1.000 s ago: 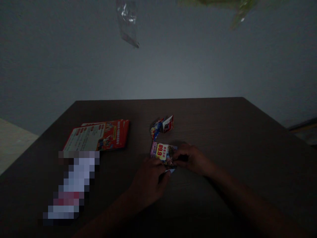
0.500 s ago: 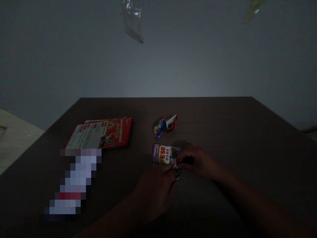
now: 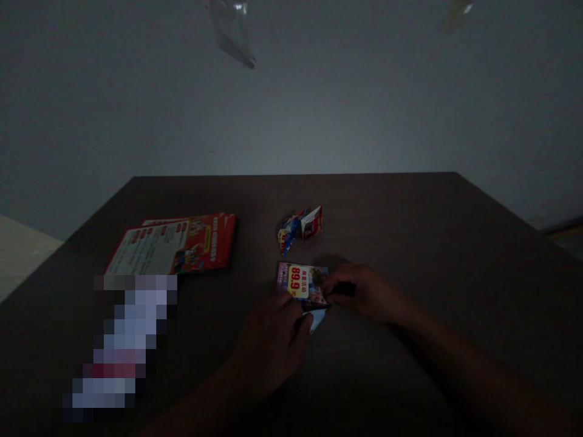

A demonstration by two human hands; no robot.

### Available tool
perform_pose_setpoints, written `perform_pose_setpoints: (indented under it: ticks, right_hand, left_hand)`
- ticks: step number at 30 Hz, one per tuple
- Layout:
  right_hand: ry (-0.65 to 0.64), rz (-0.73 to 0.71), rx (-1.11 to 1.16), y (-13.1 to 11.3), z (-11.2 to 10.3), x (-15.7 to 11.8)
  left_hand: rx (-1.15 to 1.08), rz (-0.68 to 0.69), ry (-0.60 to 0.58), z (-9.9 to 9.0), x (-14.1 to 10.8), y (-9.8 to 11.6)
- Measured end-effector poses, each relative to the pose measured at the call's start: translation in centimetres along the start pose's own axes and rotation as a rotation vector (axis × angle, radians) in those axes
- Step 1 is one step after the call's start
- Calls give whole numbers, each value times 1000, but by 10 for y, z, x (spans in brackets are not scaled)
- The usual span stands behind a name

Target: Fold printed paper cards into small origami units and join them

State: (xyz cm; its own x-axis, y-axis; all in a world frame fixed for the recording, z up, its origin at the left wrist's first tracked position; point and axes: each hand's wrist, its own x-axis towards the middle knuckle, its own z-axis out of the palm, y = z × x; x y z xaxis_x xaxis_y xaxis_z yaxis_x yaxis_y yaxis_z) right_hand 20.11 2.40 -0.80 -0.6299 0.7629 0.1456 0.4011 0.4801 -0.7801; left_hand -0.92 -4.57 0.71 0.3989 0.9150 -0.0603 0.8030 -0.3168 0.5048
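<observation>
Pink-and-yellow rectangular printed paper [image 3: 298, 280] lay on dark wood-grain table [image 3: 401, 212], near middle. Left hand [image 3: 271, 334] rested at near left side of paper; right hand [image 3: 364, 292] touched right edge. Folded blue, red and white printed paper piece [image 3: 286, 235] was located just behind, apart from both hands. Stack of red-and-white rectangular printed sheets [image 3: 146, 246] lay well left; pixelated white-and-red oblong item [image 3: 141, 321] lay just before stack. Grey flat wall [image 3: 346, 103] was situated behind table.
</observation>
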Motion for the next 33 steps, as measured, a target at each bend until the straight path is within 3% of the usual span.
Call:
perform_pose_setpoints:
  ticks: [11, 33]
  right_hand:
    - [-73, -49, 31, -11, -7, -3]
    - [29, 10, -70, -5, 4, -3]
  left_hand:
    - [4, -80, 28, 2, 3, 0]
    - [9, -59, 92, 3, 7, -11]
